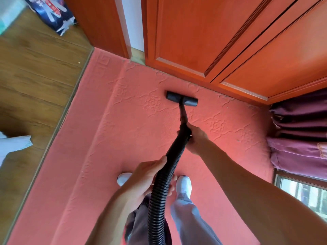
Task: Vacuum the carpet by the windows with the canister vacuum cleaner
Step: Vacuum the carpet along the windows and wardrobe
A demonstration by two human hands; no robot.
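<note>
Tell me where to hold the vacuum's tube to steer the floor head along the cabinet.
Hold the thick black collar where the ribbed hose meets the thin tube, coming from the right, as the right hand does. The tube slants down to the floor head, so a hold there likely steers it; the left hand holds the hose nearer the body.

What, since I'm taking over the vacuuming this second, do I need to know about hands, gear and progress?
Left hand: grips the ribbed hose close to the body.
Right hand: grips the top of the wand.
Floor head: flat on the red carpet, near the wooden panelling but not touching it.
Canister: out of view.
Done: cannot tell how much is covered.
Left: pale specks lie on the carpet towards the curtain.
</note>
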